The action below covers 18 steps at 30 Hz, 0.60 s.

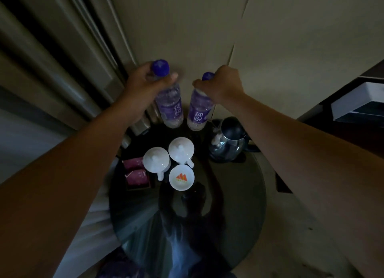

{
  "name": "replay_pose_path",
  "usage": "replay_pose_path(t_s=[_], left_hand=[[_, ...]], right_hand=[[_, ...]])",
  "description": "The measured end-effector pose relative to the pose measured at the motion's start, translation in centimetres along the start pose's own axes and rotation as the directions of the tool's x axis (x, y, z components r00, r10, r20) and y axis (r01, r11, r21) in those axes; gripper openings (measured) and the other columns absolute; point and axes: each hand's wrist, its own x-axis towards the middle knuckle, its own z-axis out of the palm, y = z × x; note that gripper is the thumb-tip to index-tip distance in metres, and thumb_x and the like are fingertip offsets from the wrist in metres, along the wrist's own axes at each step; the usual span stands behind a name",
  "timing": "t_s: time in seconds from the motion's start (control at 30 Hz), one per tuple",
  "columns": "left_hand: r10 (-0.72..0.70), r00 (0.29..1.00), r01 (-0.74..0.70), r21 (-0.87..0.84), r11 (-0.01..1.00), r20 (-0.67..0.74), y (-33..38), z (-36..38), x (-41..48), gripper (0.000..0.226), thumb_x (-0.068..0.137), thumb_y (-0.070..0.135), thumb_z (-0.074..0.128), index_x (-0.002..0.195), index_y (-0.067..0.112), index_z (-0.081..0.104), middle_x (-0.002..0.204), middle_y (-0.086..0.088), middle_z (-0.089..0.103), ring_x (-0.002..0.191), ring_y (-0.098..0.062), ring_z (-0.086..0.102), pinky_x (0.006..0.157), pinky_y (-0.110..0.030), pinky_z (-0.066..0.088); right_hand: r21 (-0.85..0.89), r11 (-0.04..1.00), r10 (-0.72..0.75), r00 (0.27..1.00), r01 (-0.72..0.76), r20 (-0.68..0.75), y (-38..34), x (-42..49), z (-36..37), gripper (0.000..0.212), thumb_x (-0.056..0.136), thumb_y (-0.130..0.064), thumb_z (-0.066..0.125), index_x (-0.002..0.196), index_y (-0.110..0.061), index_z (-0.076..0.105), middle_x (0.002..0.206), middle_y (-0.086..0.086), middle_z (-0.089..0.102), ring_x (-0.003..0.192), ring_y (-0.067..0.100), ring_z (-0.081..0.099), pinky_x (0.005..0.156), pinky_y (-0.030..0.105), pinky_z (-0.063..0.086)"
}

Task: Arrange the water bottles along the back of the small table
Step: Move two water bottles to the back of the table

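Observation:
Two clear water bottles with purple labels and purple caps stand side by side at the far edge of a small round dark glass table (239, 194), close to the wall. My left hand (143, 84) grips the neck of the left bottle (169, 105), just under its cap. My right hand (221, 85) holds the right bottle (199, 111) around its neck and partly covers the cap. Whether the bottle bases rest on the glass or hang just above it is unclear.
In front of the bottles sit two white cups (156, 160) (181, 150) and a small white dish with an orange logo (181, 177). A metal kettle (227, 142) stands at the right. Pink sachets (136, 174) lie at the left. Curtains hang left; a dark desk stands right.

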Motion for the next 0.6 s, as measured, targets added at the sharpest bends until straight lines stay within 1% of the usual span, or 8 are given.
replay_pose_path(t_s=[0.03,0.13,0.2,0.27,0.3,0.4,0.53,0.6], left_hand=[[0.0,1.0,-0.001,0.042,0.999,0.011,-0.6,0.2,0.4,0.024,0.078,0.02,0.075,0.098,0.014,0.063,0.094,-0.008,0.065,0.085,-0.014,0.062,0.08,-0.027,0.051],[-0.018,0.997,0.008,0.141,0.99,0.071,-2.2,0.4,1.3,0.028,0.079,0.009,0.073,0.104,0.015,0.061,0.096,-0.006,0.062,0.092,-0.016,0.055,0.087,-0.031,0.047],[-0.06,0.994,0.048,0.134,0.99,0.088,-3.4,0.6,1.5,0.028,0.08,0.005,0.071,0.103,0.017,0.059,0.091,-0.002,0.059,0.091,-0.015,0.054,0.081,-0.028,0.048],[-0.084,0.989,0.066,0.152,0.986,0.119,-4.5,0.8,1.5,0.028,0.081,0.005,0.07,0.103,0.018,0.058,0.088,0.0,0.058,0.086,-0.011,0.054,0.07,-0.017,0.048],[-0.091,0.985,0.066,0.168,0.984,0.145,-4.9,0.9,1.5,0.028,0.081,0.004,0.07,0.102,0.018,0.059,0.087,0.002,0.059,0.084,-0.01,0.054,0.067,-0.015,0.047],[-0.123,0.97,0.087,0.173,0.981,0.21,-6.2,1.1,1.8,0.031,0.08,-0.001,0.068,0.095,0.024,0.059,0.087,0.003,0.06,0.085,-0.011,0.056,0.073,-0.023,0.048],[-0.157,0.957,0.123,0.15,0.981,0.245,-7.8,0.9,1.8,0.038,0.08,-0.004,0.067,0.11,0.018,0.057,0.098,-0.004,0.06,0.093,-0.014,0.056,0.083,-0.029,0.048],[-0.153,0.953,0.119,0.144,0.982,0.261,-8.2,0.8,1.9,0.041,0.08,-0.003,0.067,0.114,0.017,0.056,0.101,-0.005,0.06,0.089,-0.008,0.059,0.08,-0.022,0.05]], right_hand=[[-0.019,1.0,-0.011,1.0,0.011,0.012,0.4,0.2,0.6,0.048,0.064,-0.051,0.073,0.057,-0.016,0.041,0.057,-0.001,0.044,0.05,0.013,0.048,0.04,0.023,0.028],[-0.039,0.998,-0.037,0.998,0.039,0.044,1.2,0.7,2.3,0.047,0.064,-0.045,0.074,0.056,-0.018,0.037,0.057,-0.003,0.042,0.048,0.008,0.043,0.038,0.022,0.025],[-0.055,0.998,-0.037,0.997,0.041,0.071,1.5,0.9,3.4,0.045,0.064,-0.043,0.073,0.059,-0.016,0.037,0.061,-0.002,0.043,0.051,0.012,0.045,0.041,0.022,0.025],[-0.115,0.991,-0.06,0.994,0.07,0.088,2.0,1.0,4.4,0.045,0.064,-0.044,0.072,0.064,-0.014,0.039,0.068,0.002,0.047,0.06,0.021,0.049,0.049,0.023,0.031],[-0.144,0.985,-0.084,0.992,0.098,0.096,2.1,0.9,4.5,0.046,0.064,-0.046,0.072,0.064,-0.014,0.039,0.07,0.004,0.047,0.064,0.024,0.05,0.052,0.026,0.034],[-0.206,0.967,-0.133,0.986,0.152,0.102,2.9,0.9,5.3,0.052,0.066,-0.049,0.071,0.054,-0.017,0.032,0.058,0.0,0.038,0.062,0.026,0.049,0.051,0.027,0.032],[-0.22,0.961,-0.154,0.984,0.169,0.086,3.4,1.1,5.6,0.054,0.067,-0.049,0.071,0.051,-0.02,0.027,0.054,0.0,0.032,0.056,0.023,0.045,0.043,0.023,0.02],[-0.236,0.957,-0.147,0.983,0.169,0.11,3.3,1.3,5.6,0.058,0.067,-0.053,0.071,0.051,-0.019,0.027,0.054,0.0,0.031,0.049,0.019,0.039,0.04,0.023,0.018]])
